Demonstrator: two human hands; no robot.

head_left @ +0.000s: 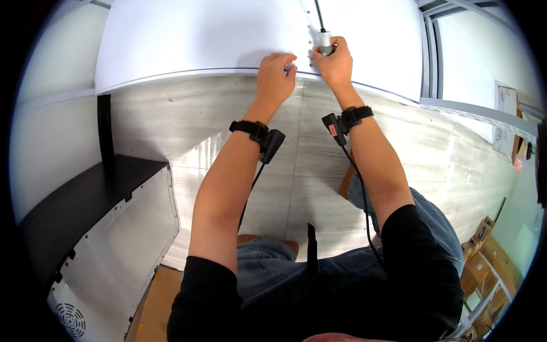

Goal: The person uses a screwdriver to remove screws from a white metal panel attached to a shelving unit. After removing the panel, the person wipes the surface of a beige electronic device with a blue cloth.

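My right hand [336, 61] is closed around a white-and-grey cylindrical corded tool [325, 40], held over the white tabletop [171, 40] near its front edge. A black cable [319, 16] runs up from the tool's upper end; its lower end is hidden by my fingers. Just left of it, my left hand [276, 75] rests at the same edge with its fingers curled in toward the thumb. Something small and pale shows between them, too little to name. Between my hands, a row of several small dark dots [310, 41], perhaps screws or holes, runs away from me.
A black-topped cabinet [97, 182] with a pale vented side stands at my left. Grey metal framing [473, 117] borders the right side. Cardboard boxes [484, 262] are at the lower right. Straps on both wrists hold black devices [272, 146] with cables trailing toward my body.
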